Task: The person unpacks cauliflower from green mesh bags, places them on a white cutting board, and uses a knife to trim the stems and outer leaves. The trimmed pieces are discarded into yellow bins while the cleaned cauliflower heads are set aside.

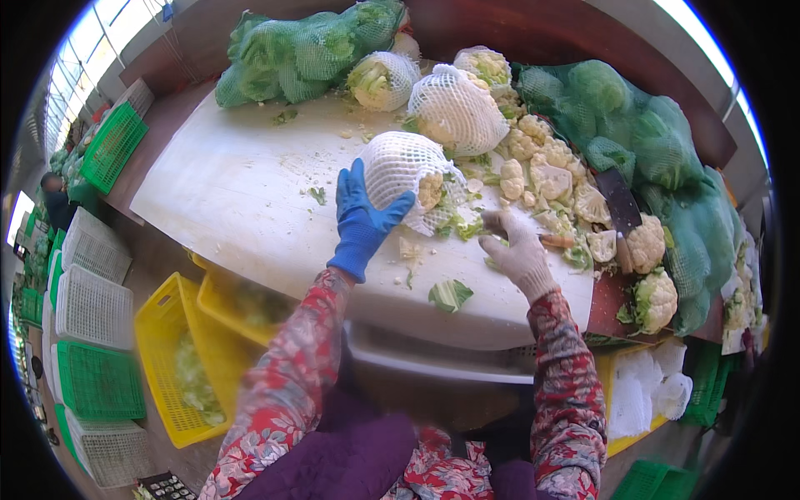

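Note:
My left hand (369, 209), in a blue glove, cups the left and near side of a cauliflower (430, 190) in a white foam net (400, 164). Its thumb and fingers press on the net, and the curd and some leaves show at the net's right end. My right hand (514, 250), in a pale knit glove, hovers to the right of this head with fingers bent and apart, nothing visible between them. Just beyond it a wooden handle (556, 240) lies among trimmings; its other end is hidden. A white board (250, 181) lies beneath.
Netted cauliflowers (459, 112) stand behind. Loose florets (550, 169) and a cleaver (617, 200) lie at right, before green mesh sacks (644, 125). Another full sack (306, 56) rests at back left. Yellow crates (162, 375) stand below left; foam nets (631, 387) fill one below right.

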Demonstrator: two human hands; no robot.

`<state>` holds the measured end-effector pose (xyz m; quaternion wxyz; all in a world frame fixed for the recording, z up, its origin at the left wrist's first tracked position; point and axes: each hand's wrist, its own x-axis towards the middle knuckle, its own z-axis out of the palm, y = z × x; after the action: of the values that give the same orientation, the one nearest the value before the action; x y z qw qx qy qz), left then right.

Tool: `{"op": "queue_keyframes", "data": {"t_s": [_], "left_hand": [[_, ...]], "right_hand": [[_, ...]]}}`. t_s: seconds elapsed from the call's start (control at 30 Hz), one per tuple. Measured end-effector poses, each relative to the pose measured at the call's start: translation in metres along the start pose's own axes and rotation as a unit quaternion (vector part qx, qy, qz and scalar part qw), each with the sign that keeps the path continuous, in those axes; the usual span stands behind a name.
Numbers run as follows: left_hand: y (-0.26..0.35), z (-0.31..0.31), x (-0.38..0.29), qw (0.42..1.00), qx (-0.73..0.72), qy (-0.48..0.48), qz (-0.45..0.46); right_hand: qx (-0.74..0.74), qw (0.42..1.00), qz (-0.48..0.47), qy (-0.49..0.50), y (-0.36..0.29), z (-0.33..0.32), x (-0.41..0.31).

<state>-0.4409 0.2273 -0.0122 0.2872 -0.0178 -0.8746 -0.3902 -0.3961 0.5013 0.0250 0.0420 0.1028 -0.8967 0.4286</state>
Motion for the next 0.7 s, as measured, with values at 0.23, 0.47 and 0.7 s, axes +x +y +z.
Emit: {"op": "queue_keyframes", "data": {"t_s": [0.23, 0.47, 0.7], "left_hand": [[0.001, 0.033, 0.016, 0.993, 0.079, -0.010, 0.093], [-0.014, 0.022, 0.039, 0.994, -0.032, -0.005, 0.102], [-0.039, 0.024, 0.055, 0.920, -0.330, 0.103, -0.187]], "right_hand": [[-0.028, 0.999, -0.003, 0.020, 0.019, 0.038, 0.123], [0.141, 0.986, -0.086, -0.037, 0.008, 0.047, 0.161], [0.088, 0.991, -0.099, 0.001, 0.000, 0.081, 0.212]]}}
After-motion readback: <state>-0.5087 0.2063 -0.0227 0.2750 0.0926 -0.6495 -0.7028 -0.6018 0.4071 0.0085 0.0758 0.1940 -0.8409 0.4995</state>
